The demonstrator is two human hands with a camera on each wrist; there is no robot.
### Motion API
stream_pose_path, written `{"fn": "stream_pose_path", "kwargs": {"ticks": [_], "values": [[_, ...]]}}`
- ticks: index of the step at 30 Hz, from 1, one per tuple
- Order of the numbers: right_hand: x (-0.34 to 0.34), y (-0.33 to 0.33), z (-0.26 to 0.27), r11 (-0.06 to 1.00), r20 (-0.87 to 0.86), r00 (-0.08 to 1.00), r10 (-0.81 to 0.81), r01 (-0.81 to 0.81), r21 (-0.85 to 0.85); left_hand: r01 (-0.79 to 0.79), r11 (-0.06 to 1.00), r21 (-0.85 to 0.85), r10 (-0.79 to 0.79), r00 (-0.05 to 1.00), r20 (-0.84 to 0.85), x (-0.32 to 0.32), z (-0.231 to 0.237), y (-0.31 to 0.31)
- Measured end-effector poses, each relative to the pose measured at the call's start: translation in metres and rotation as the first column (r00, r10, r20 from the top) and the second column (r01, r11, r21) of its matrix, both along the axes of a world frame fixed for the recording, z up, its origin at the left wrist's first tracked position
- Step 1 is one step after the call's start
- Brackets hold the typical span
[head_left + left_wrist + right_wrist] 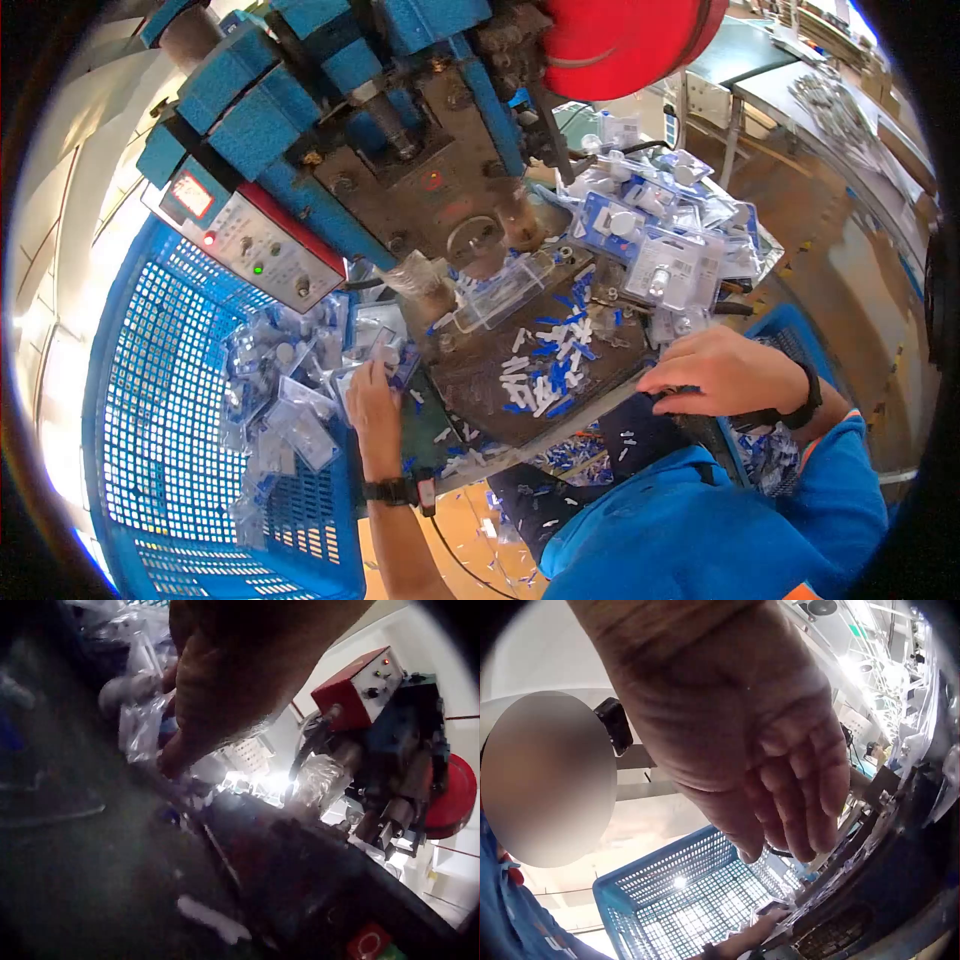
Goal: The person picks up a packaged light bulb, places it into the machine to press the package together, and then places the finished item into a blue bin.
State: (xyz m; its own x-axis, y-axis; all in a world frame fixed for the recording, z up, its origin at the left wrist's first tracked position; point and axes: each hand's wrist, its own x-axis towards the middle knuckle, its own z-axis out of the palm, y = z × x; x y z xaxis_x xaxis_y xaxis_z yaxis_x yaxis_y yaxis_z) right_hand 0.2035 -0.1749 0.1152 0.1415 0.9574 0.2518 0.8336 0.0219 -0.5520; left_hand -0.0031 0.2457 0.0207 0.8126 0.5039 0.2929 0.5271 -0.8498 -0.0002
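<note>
At the basket's inner edge, my left hand [375, 405] grips a clear plastic blister pack [400, 362] with a blue-printed card. In the left wrist view the fingers [184, 742] lie against crinkled clear plastic [142, 727], and much of the pack is hidden. Beside it, more blister packs [300, 425] are heaped in the blue basket [150, 400]. My right hand [735, 370] hovers near the front right edge of the machine bed. Its palm and loosely bent fingers show in the right wrist view, with nothing held.
A blue press [430, 120] with a red wheel [630, 40] and a control box [250, 240] stands ahead. White and blue plastic scraps [550, 365] litter its bed [480, 390]. More blister packs [670, 265] are piled at the right, above another blue basket [790, 330].
</note>
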Motion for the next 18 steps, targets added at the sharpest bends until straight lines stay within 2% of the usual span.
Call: {"fn": "stream_pose_path", "kwargs": {"ticks": [3, 4, 7, 10, 13, 17, 18], "values": [[-0.002, 0.006, -0.004, 0.999, 0.013, 0.999, 0.034, -0.034, 0.036, -0.074, 0.995, 0.061, 0.063, 0.983, 0.171, 0.013, -0.005, -0.010], [-0.003, 0.007, -0.006, 0.998, 0.016, 0.999, 0.033, -0.034, 0.046, -0.097, 0.987, 0.132, 0.081, 0.989, 0.122, 0.020, 0.002, -0.016], [-0.006, 0.006, -0.007, 0.998, 0.015, 0.999, 0.044, -0.045, 0.039, -0.116, 0.992, -0.043, 0.117, 0.993, 0.027, 0.033, -0.002, 0.007], [-0.006, -0.002, -0.006, 0.999, -0.012, 0.999, 0.040, -0.040, 0.012, -0.136, 0.986, 0.091, 0.147, 0.982, -0.119, 0.031, -0.006, 0.005], [-0.002, -0.010, -0.012, 0.999, -0.025, 0.998, 0.051, -0.051, 0.015, -0.066, 0.971, 0.231, 0.093, 0.990, -0.110, 0.026, -0.009, -0.004], [-0.006, -0.008, -0.022, 0.995, -0.027, 0.995, 0.099, -0.098, 0.035, 0.055, 0.996, 0.074, -0.048, 0.994, -0.095, 0.024, -0.014, 0.011], [-0.009, -0.007, -0.022, 0.993, -0.024, 0.994, 0.109, -0.108, 0.042, -0.032, 0.999, 0.037, 0.036, 0.990, -0.138, 0.028, -0.003, -0.001]]}}
